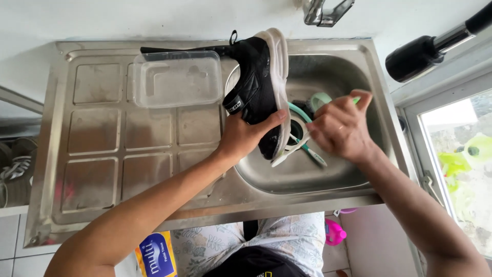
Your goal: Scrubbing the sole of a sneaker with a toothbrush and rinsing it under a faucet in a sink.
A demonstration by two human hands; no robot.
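Observation:
My left hand (pixel 246 134) grips a black shoe with a white sole (pixel 259 84), held on its side over the left edge of the steel sink basin (pixel 307 177). My right hand (pixel 341 128) is closed around a green brush (pixel 320 100) at the shoe's sole, over the basin. A teal toothbrush (pixel 307 146) lies in the basin under the shoe, near the drain.
A clear plastic container (pixel 177 78) sits upside down on the steel drainboard (pixel 97 149) to the left. A tap base (pixel 323 11) stands behind the basin, and a black handle (pixel 435 48) juts in at top right. A window frame (pixel 412 133) is at right; shoes (pixel 13 169) lie at far left.

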